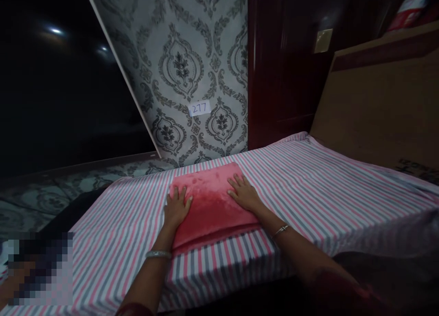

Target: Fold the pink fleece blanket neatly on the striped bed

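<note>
A red, plush-looking cloth (209, 211), folded into a flat rectangle with layers showing along its near edge, lies on a striped tablecloth (137, 220). On its left edge rests my left hand (176, 207), palm down with the fingers spread. My right hand (244, 194) lies flat on the cloth's right side, its fingers also apart. Neither hand grips the fabric. A thick bangle (158, 254) circles my left wrist, and a thin bracelet (280, 230) is on the right one.
A large dark screen (68, 87) stands at the left. Behind the table is a patterned wall with a paper label (200, 108) reading 277. At the right, a big cardboard box (380, 105) borders the table, with a bottle (411, 9) above it. A pixelated patch covers the lower left.
</note>
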Action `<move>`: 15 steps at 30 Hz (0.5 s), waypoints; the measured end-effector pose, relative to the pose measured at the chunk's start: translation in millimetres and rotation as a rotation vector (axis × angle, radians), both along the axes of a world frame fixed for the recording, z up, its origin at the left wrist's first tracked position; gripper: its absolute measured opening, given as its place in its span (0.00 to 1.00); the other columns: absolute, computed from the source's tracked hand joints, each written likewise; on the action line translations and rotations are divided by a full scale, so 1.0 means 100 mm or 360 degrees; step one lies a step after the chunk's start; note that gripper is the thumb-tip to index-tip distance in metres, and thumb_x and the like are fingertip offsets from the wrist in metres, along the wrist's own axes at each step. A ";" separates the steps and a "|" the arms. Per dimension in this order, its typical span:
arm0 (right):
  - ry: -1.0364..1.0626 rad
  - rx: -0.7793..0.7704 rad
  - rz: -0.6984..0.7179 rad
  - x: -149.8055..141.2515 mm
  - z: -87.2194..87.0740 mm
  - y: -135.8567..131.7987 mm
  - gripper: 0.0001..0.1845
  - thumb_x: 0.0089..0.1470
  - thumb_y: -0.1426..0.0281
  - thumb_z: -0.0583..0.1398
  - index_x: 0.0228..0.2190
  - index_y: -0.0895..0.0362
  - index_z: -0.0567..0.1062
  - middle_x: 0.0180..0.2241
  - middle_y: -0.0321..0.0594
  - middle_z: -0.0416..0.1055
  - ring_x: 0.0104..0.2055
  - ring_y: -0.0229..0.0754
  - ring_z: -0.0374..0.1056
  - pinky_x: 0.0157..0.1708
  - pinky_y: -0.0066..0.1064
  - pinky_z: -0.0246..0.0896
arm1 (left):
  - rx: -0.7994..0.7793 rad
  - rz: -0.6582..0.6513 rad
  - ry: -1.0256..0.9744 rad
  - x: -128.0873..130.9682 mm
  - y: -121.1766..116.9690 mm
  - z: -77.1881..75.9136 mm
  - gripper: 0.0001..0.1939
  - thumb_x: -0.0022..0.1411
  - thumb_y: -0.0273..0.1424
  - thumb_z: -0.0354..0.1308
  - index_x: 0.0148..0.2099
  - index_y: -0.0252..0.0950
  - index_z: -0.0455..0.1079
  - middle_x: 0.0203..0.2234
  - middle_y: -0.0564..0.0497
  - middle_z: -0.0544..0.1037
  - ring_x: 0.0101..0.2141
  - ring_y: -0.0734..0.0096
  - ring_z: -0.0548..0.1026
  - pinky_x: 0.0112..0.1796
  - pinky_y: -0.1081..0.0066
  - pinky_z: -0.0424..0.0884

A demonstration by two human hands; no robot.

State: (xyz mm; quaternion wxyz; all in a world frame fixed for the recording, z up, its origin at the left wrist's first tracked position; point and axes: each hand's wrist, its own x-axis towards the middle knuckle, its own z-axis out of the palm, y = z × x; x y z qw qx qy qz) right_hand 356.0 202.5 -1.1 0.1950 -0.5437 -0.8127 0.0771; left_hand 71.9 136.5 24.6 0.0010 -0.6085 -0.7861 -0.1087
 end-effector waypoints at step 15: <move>0.0605 -0.0222 -0.0287 0.34 -0.10 0.25 0.35 0.67 0.55 0.43 0.67 0.60 0.59 0.62 0.52 0.63 0.63 0.51 0.62 0.61 0.43 0.56 | 0.0294 0.0361 -0.1189 -0.42 -0.17 0.23 0.40 0.62 0.41 0.61 0.70 0.33 0.52 0.54 0.37 0.76 0.53 0.52 0.76 0.51 0.61 0.73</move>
